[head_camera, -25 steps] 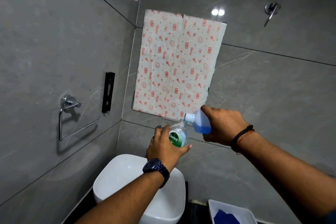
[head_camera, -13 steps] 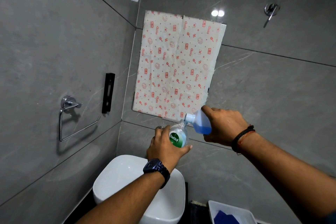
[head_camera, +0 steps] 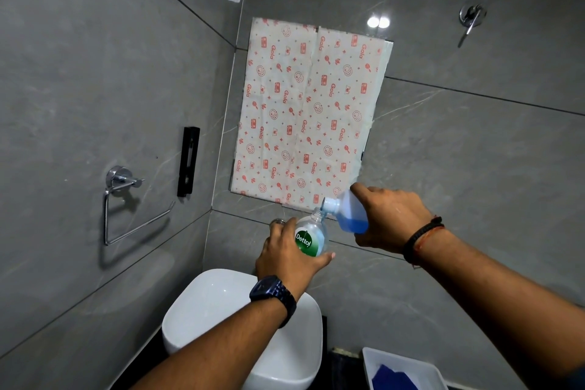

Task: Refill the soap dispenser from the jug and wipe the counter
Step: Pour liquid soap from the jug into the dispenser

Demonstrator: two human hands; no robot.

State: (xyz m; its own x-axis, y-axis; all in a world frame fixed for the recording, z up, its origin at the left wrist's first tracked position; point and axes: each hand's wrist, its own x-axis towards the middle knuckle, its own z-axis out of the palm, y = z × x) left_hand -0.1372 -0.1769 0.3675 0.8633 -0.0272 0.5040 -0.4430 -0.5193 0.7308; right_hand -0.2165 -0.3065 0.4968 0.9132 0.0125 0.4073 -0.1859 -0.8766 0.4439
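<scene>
My left hand [head_camera: 286,258] grips a clear soap dispenser bottle [head_camera: 311,236] with a green Dettol label, held above the white basin [head_camera: 221,307] with its neck open and no pump on it. My right hand [head_camera: 391,220] holds a small translucent jug [head_camera: 349,214] with blue liquid in it, tilted so its spout rests at the dispenser's open neck. Blue liquid pools at the low end of the jug. Both are held in the air in front of the grey tiled wall.
A patterned paper sheet [head_camera: 308,111] covers the wall behind. A chrome towel ring [head_camera: 126,206] and black bracket [head_camera: 188,161] hang on the left wall. A white tray [head_camera: 402,364] with a blue cloth [head_camera: 392,378] sits at the lower right on the dark counter [head_camera: 340,364].
Almost nothing has moved; both hands keep the jug tilted at the dispenser's neck, with only a slight shift of the view.
</scene>
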